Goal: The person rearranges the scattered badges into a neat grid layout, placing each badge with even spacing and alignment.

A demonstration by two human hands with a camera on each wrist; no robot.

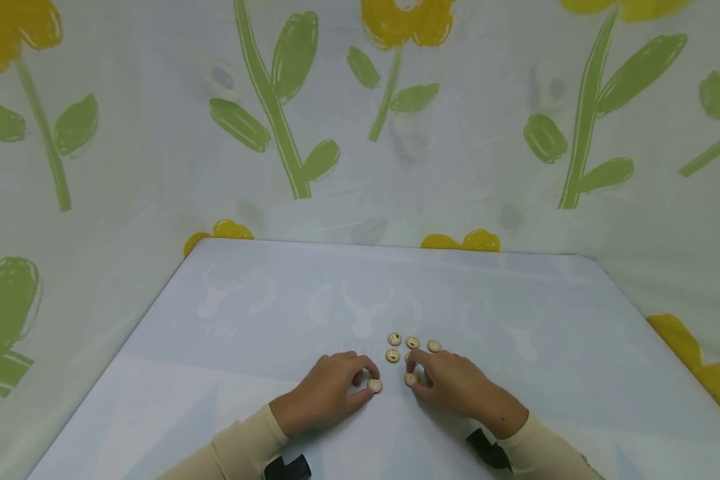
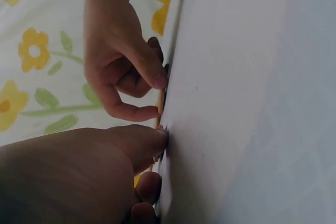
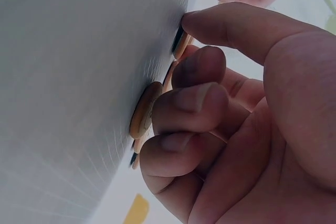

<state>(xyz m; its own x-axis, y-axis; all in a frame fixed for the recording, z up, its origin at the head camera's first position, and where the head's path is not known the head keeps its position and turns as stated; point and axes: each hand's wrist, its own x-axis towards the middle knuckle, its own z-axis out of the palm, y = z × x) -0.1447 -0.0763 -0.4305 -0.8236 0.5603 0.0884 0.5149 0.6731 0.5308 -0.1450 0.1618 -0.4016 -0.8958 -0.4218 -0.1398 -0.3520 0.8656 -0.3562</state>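
Observation:
Several small round wooden discs with dark marks lie flat on the pale tabletop, among them a front-left disc and a back-left disc. My left hand pinches one disc between thumb and forefinger, just left of the group. Opposite it, my right hand has thumb and index finger on the edges of another disc at table level. Partly behind the right fingers sits a further disc. Close to the curled right fingers, the right wrist view shows a disc on the table.
The table has a faint printed pattern and reaches back to a flower-printed cloth. Beyond the right hand lies a back-right disc. Dark devices are strapped at both wrists, close to the tabletop.

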